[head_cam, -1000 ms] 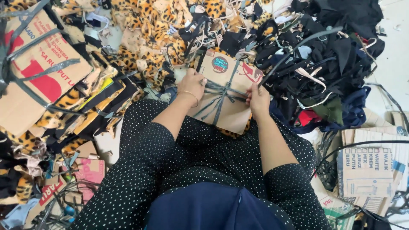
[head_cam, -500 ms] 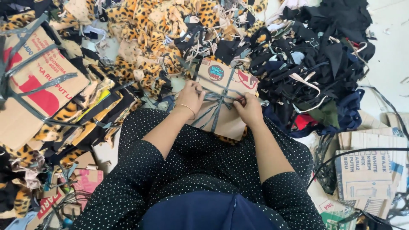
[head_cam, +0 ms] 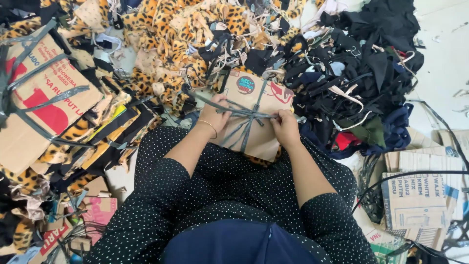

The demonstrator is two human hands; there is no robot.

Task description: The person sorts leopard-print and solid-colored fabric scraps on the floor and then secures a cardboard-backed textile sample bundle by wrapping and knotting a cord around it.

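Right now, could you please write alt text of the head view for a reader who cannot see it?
Seen from above, a person's left hand and right hand pull grey strap crossed over a cardboard-covered bundle on their lap. Around them lie leopard-print fabric scraps, black fabric pieces and flat cardboard.

Pale floor (head_cam: 439,54) shows bare only at the far right, under even daylight. Elsewhere it is buried: leopard-print fabric scraps (head_cam: 181,34) far and left, black fabric scraps (head_cam: 361,63) to the right, flattened cardboard boxes (head_cam: 420,190) near right.
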